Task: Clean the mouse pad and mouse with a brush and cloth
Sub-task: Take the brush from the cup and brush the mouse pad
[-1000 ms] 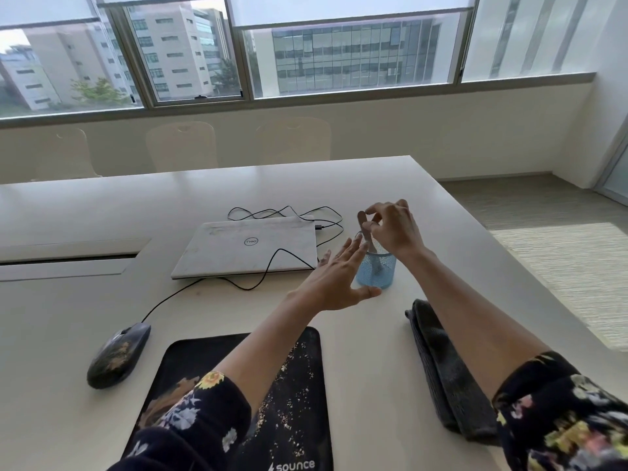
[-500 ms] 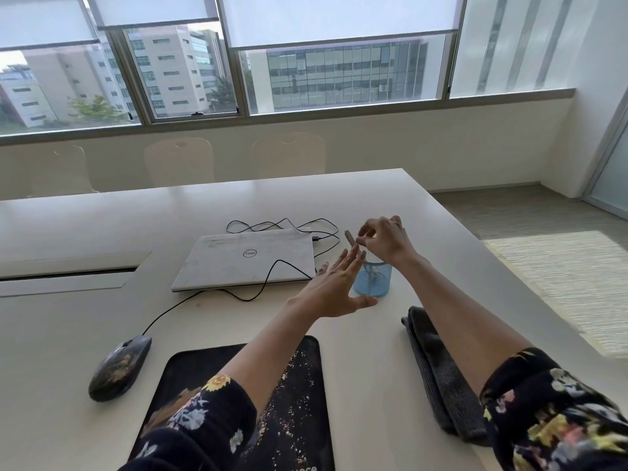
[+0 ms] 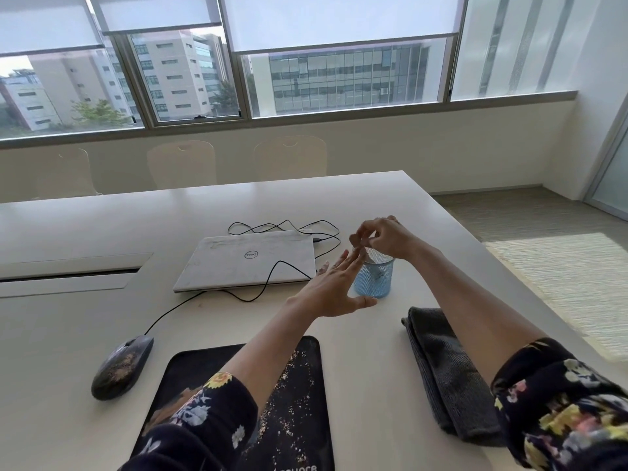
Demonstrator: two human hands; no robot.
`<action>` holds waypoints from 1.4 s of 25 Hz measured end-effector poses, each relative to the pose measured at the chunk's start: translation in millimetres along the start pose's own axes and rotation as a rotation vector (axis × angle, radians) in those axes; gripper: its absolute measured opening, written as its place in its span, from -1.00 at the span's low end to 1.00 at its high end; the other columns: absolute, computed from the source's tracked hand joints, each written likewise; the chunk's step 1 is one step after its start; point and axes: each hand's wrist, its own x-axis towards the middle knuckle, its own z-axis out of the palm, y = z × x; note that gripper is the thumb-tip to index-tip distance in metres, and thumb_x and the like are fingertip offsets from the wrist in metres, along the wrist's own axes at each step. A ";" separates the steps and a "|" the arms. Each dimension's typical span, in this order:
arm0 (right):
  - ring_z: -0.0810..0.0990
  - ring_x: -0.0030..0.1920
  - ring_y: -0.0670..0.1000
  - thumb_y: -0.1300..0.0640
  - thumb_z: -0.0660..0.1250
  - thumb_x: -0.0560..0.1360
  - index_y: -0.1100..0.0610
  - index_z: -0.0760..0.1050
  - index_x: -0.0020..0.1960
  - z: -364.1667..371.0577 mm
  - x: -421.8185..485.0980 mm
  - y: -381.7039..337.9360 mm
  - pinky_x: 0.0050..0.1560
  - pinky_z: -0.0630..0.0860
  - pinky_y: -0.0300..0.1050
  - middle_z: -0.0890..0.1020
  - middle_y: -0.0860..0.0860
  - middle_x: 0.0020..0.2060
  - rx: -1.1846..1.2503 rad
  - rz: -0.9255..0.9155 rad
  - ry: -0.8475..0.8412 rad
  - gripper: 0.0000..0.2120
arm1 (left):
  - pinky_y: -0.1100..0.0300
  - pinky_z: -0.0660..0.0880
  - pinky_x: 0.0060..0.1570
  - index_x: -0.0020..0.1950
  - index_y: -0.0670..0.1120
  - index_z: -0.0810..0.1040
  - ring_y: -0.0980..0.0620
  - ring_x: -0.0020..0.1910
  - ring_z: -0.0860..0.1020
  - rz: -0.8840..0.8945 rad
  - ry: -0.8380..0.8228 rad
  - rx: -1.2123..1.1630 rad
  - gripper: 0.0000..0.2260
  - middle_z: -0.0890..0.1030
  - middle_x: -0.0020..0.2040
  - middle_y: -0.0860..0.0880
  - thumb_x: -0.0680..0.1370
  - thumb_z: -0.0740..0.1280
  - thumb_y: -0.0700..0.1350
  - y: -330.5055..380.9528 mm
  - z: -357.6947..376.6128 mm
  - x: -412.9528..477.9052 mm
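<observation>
Mouse pad (image 3: 299,396), black and scattered with pale crumbs, lies on the tabletop (image 3: 68,321) under the left forearm, well back from both hands and close to the near edge. The mouse (image 3: 122,367) sits off the pad, to the left of the left arm, with its cable (image 3: 272,277) running up toward a closed laptop (image 3: 248,260) just left of the left hand.

The left hand (image 3: 334,290) is spread flat with straight fingers, set against the left side of a blue mesh cup (image 3: 375,282), thumb reaching under toward its base (whether skin meets mesh cannot be told). The right hand (image 3: 384,237) hangs over the cup's mouth with curled fingers pinching the top of the brush (image 3: 366,253), whose lower part stands inside the cup.

A folded dark grey cloth (image 3: 445,379) lies beneath the right forearm, near the tabletop's right edge, which runs diagonally just outside that arm. Between the cloth and the pad a bare strip of tabletop stretches from the cup back toward the person. More bare surface lies beyond the right hand up to the far edge, and left of the mouse.
</observation>
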 end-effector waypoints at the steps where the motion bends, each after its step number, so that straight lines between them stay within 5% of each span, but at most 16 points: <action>1: 0.56 0.14 0.11 0.23 0.33 0.52 0.12 0.63 0.07 -1.7 -1.5 0.3 0.15 0.39 -0.16 0.70 0.09 0.00 0.025 0.002 0.028 -0.83 | -0.09 -0.13 0.51 0.59 0.00 -0.24 0.10 0.55 -0.23 0.004 0.004 -0.001 -0.10 -0.25 0.58 0.10 0.52 0.27 0.29 -0.2 0.0 0.5; 8: 0.58 -0.07 0.03 0.20 0.26 0.51 0.09 0.58 -0.02 -21.7 -21.3 -9.4 -0.12 0.38 -0.21 0.69 0.03 -0.14 0.197 0.097 0.277 -0.86 | -0.14 -0.07 0.52 0.61 -0.02 -0.11 0.13 0.55 -0.21 0.039 0.068 -0.011 -0.15 -0.19 0.59 0.10 0.52 0.28 0.27 -0.1 -5.3 -6.1; 12: 0.64 -0.07 -0.09 0.18 0.26 0.49 0.08 0.53 -0.04 -33.7 -36.9 -27.0 -0.19 0.38 -0.46 0.73 -0.03 -0.18 0.281 0.063 0.449 -0.90 | -0.12 -0.09 0.52 0.61 -0.03 -0.09 0.15 0.55 -0.20 0.020 0.083 -0.025 -0.16 -0.18 0.59 0.08 0.53 0.28 0.27 -11.7 -14.1 -29.8; 17: 0.68 -0.09 -0.12 0.09 0.30 0.50 0.11 0.51 -0.02 -36.7 -63.8 -56.0 -0.02 0.48 -0.26 0.71 -0.09 -0.22 0.383 -0.046 0.637 -0.89 | 0.01 -0.11 0.50 0.61 -0.03 -0.04 0.19 0.55 -0.17 -0.011 0.096 -0.065 -0.17 -0.14 0.60 0.09 0.51 0.31 0.26 -41.9 -19.2 -84.4; 24: 0.70 -0.05 0.01 0.18 0.38 0.49 0.04 0.46 -0.04 31.8 -102.6 -108.9 -0.07 0.64 0.10 0.71 0.00 -0.18 0.581 -0.082 0.390 -0.88 | -0.05 -0.08 0.53 0.60 -0.07 -0.06 0.11 0.56 -0.12 -0.148 -0.121 -0.053 -0.09 -0.12 0.60 0.02 0.47 0.34 0.30 -78.9 -9.2 -165.0; 29: 0.70 0.01 0.09 0.38 0.30 0.52 0.02 0.35 -0.04 92.3 -122.4 -139.5 0.03 0.56 0.00 0.70 0.05 -0.11 0.549 -0.140 0.179 -0.72 | 0.01 -0.15 0.53 0.60 -0.06 -0.12 0.13 0.56 -0.16 -0.162 -0.232 -0.087 0.06 -0.13 0.60 0.02 0.37 0.40 0.36 -91.5 -11.0 -202.8; 35: 0.68 -0.01 -0.15 0.32 0.28 0.57 0.09 0.35 0.05 120.1 -143.8 -164.8 0.04 0.52 -0.29 0.73 0.03 -0.07 0.324 -0.175 0.096 -0.83 | 0.06 -0.17 0.53 0.61 -0.04 -0.11 0.13 0.55 -0.18 -0.148 -0.302 -0.110 0.09 -0.12 0.60 0.03 0.33 0.43 0.37 -97.2 -9.9 -218.1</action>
